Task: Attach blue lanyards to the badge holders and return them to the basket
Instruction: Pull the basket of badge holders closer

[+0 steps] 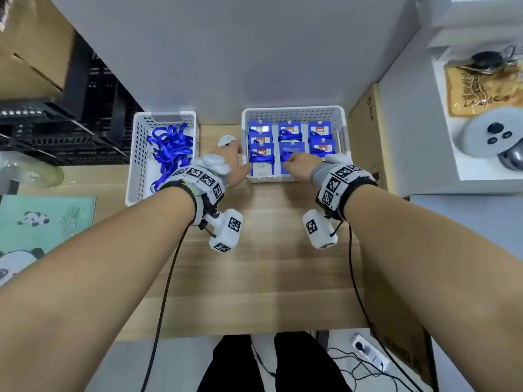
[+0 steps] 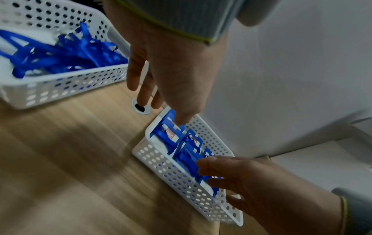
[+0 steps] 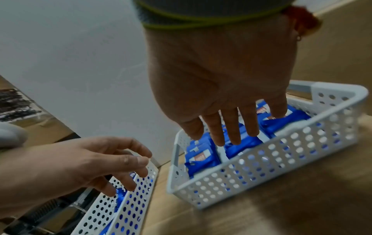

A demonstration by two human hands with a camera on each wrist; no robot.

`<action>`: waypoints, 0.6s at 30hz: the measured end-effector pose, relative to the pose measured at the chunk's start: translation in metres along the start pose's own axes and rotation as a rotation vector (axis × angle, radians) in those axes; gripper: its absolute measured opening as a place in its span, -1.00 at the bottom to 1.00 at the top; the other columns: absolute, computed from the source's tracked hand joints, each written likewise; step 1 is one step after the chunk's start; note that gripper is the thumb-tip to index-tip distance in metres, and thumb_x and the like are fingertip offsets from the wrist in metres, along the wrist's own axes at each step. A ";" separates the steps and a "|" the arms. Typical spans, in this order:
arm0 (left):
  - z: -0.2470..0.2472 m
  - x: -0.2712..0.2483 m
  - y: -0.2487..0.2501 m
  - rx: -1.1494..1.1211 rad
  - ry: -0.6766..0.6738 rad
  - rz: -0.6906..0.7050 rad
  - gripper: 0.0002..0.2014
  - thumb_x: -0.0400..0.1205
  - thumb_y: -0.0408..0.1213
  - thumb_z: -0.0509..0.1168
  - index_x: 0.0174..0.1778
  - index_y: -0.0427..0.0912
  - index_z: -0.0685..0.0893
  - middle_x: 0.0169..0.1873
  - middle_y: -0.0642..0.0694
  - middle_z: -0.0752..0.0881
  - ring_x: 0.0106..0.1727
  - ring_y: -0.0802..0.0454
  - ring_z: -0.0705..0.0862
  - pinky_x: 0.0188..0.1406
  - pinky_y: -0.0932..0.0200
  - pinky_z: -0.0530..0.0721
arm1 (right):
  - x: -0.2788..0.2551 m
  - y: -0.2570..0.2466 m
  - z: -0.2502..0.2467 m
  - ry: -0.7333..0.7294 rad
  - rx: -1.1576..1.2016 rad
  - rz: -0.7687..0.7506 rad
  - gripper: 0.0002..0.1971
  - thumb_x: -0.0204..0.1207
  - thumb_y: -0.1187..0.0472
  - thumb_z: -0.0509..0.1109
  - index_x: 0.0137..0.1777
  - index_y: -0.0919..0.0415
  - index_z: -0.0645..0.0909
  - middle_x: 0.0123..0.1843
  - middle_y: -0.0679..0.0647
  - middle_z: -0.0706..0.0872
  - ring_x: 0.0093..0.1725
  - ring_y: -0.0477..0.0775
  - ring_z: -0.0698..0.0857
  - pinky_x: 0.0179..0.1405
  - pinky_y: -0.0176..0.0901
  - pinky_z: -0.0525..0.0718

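A white perforated basket point(image 1: 294, 110) at the back of the wooden table holds several blue badge holders point(image 1: 319, 131) in rows, with blue lanyards wrapped on them. My right hand point(image 1: 294, 162) reaches into the basket's front middle. In the right wrist view its straight fingers point(image 3: 231, 132) touch the holders point(image 3: 201, 155) and grip nothing. My left hand point(image 1: 236, 154) hovers at the basket's left end with relaxed fingers point(image 2: 142, 95) and holds nothing. To its left, a second white basket point(image 1: 133, 165) holds a loose tangle of blue lanyards point(image 1: 169, 148).
A round cable grommet point(image 1: 225, 140) sits in the table between the two baskets. A cardboard box point(image 1: 365, 123) stands against the badge basket's right side. Black crates point(image 1: 85, 123) are at the far left, and a green panda mat point(image 1: 42, 219) lies at the front left.
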State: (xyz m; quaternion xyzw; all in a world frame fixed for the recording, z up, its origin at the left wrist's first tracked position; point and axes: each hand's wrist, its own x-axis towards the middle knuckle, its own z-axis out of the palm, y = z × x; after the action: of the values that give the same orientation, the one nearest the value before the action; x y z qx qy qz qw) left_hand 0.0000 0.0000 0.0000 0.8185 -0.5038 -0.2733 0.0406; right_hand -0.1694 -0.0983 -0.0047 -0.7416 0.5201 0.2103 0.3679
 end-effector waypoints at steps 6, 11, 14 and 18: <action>0.032 0.011 -0.005 -0.089 -0.047 -0.126 -0.45 0.59 0.04 0.31 0.38 -0.20 0.38 -0.02 -0.16 0.70 -0.07 -0.17 0.69 -0.19 0.02 0.59 | 0.009 0.013 0.015 -0.037 0.003 0.065 -0.73 0.73 0.13 0.03 -0.10 0.24 0.45 -0.07 0.12 0.51 0.01 0.17 0.49 -0.02 -0.09 0.42; 0.039 0.021 0.001 -0.237 -0.002 -0.194 -0.35 0.57 -0.01 0.38 0.44 -0.25 0.29 -0.06 -0.12 0.61 -0.10 -0.11 0.64 -0.17 0.00 0.60 | 0.011 0.018 0.018 -0.138 -0.151 0.032 -0.64 0.69 0.00 0.11 0.04 0.25 0.63 -0.05 0.13 0.58 -0.20 0.11 0.54 -0.25 -0.12 0.48; 0.045 0.022 0.003 -0.237 0.007 -0.199 -0.35 0.53 -0.11 0.45 0.39 -0.29 0.27 -0.06 -0.13 0.59 -0.11 -0.12 0.64 -0.19 0.00 0.61 | 0.007 0.025 0.026 -0.297 -0.128 0.064 -0.58 0.68 -0.07 0.14 0.01 0.17 0.76 -0.05 0.05 0.73 -0.11 0.06 0.67 -0.03 -0.07 0.58; 0.055 0.026 0.000 -0.151 -0.014 -0.184 -0.26 0.59 -0.38 0.34 0.63 -0.25 0.09 0.21 -0.36 0.64 0.06 -0.23 0.65 -0.08 0.04 0.48 | 0.004 0.028 0.025 -0.268 -0.050 0.070 -0.66 0.62 -0.03 0.24 0.00 0.16 0.79 -0.01 0.03 0.84 -0.06 0.07 0.78 -0.13 -0.10 0.67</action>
State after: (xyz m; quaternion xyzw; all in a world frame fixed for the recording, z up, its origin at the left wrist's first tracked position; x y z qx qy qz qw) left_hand -0.0184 -0.0107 -0.0573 0.8540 -0.4046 -0.3188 0.0734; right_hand -0.1921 -0.0869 -0.0333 -0.6972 0.4866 0.3330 0.4077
